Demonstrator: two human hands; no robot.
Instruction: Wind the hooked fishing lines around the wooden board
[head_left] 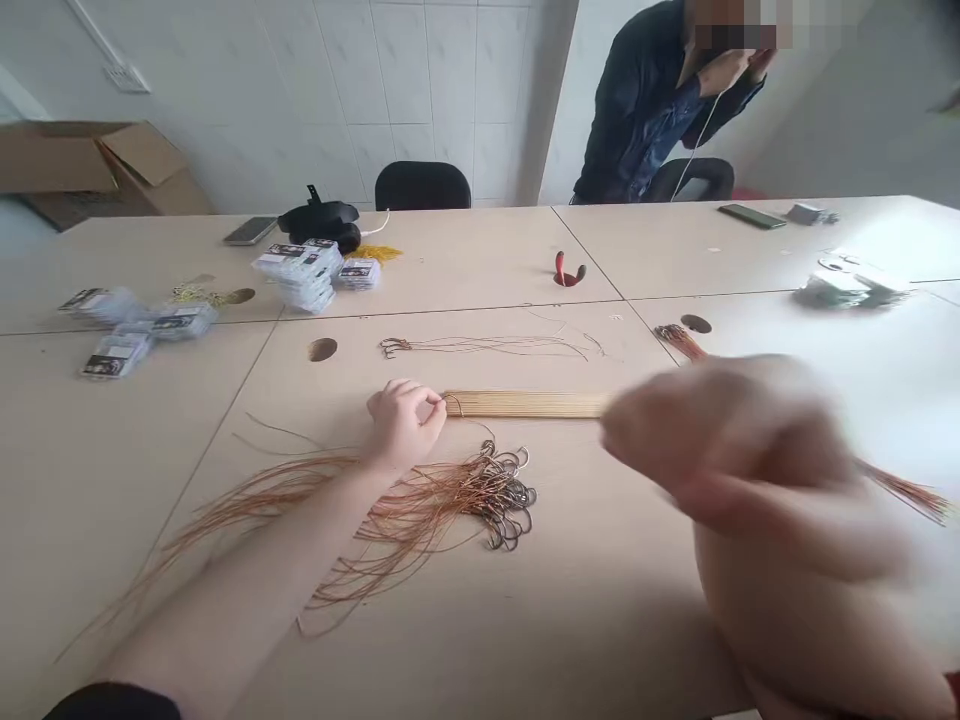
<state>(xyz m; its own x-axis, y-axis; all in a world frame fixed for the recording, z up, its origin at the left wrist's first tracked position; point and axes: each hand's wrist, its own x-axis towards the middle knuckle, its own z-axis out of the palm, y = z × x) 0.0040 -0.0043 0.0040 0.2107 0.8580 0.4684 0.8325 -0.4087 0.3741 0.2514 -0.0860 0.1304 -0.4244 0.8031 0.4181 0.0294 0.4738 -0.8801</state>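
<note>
My left hand (405,420) is closed in a pinch at the left end of a slatted wooden strip (525,404). A dark fish hook (454,403) shows at its fingertips, lying over that end. Below and to the right of this hand is a tangled pile of dark fish hooks (510,495) with orange-brown lines (405,525) trailing left under my forearm. My right hand (750,470), blurred by motion, looks curled closed over the strip's right end; what it holds cannot be made out. Beyond the strip lies a small row of hooks (394,346) with lines stretched right.
Another bundle of hooks and lines (679,340) lies partly behind my right hand. Stacked clear packets (300,270) stand at the left, more packets (855,285) at the right. Red-handled pliers (561,268) sit at a table hole. A person (637,110) stands across the table.
</note>
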